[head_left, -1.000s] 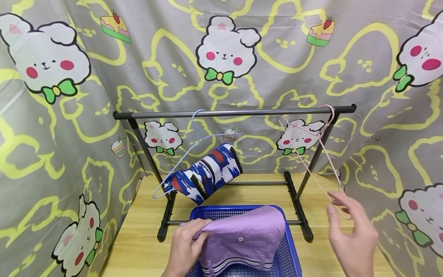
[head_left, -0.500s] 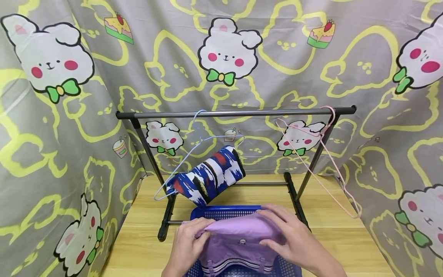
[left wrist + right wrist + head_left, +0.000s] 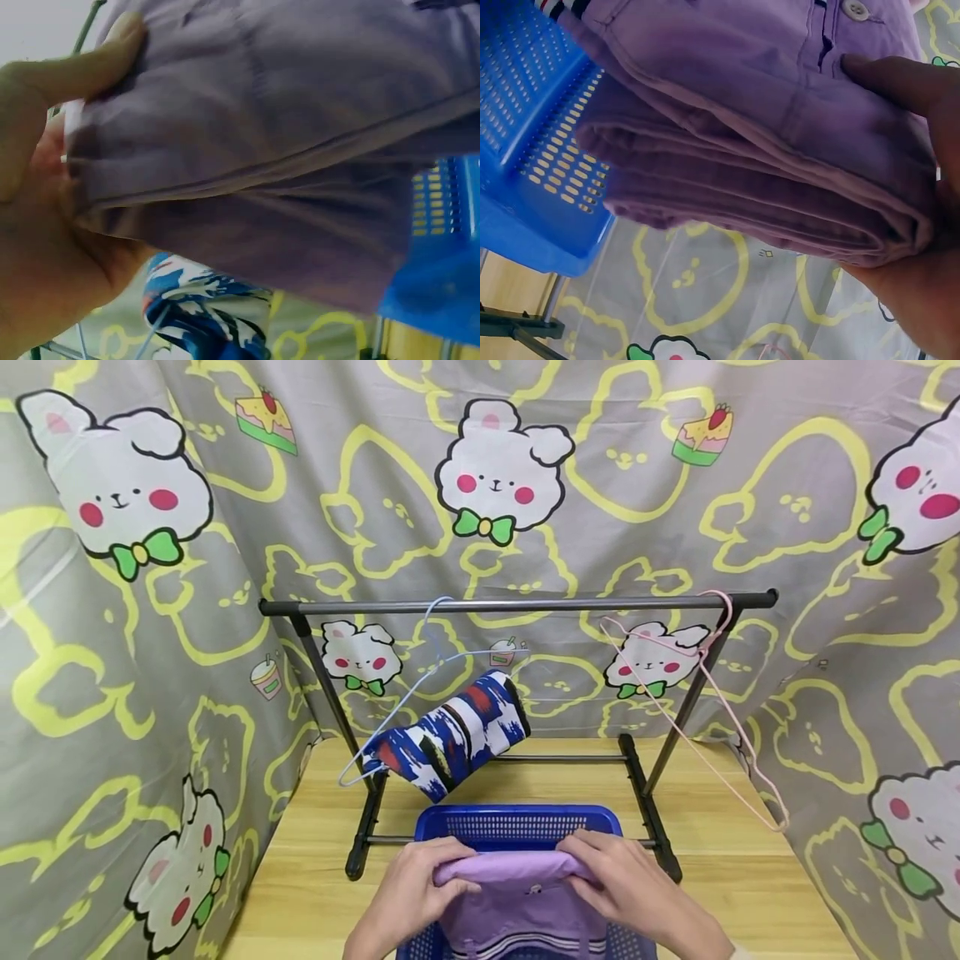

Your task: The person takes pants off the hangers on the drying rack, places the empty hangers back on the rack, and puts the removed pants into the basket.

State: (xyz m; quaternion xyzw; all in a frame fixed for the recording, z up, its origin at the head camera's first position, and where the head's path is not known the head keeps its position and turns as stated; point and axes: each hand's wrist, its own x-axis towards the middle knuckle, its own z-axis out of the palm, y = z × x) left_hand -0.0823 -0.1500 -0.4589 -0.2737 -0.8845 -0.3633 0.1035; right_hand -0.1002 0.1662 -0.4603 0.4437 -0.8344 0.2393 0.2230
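Observation:
Folded purple pants point(image 3: 525, 906) with a striped waistband and a small button are held over the blue plastic basket point(image 3: 517, 818). My left hand point(image 3: 420, 889) grips their upper left corner, thumb in front and fingers behind. At the upper right corner my right hand point(image 3: 626, 885) pinches the cloth the same way. In the right wrist view the purple pants point(image 3: 780, 157) show several stacked layers, with the thumb near the button. The left wrist view shows the cloth point(image 3: 277, 97) between thumb and palm; part of that hand is hidden behind it.
A black metal rack point(image 3: 525, 605) stands behind the basket on the wooden table point(image 3: 300, 877). From its bar hang a blue hanger point(image 3: 405, 697) with a blue, white and red patterned garment point(image 3: 453, 735) and a bare pink hanger point(image 3: 720, 693) at right. A printed curtain point(image 3: 630, 485) surrounds the table.
My right hand has left the pink hanger, moved left and taken hold of the pants' right corner. The pants' top edge has been drawn lower and closer. The pink hanger hangs free.

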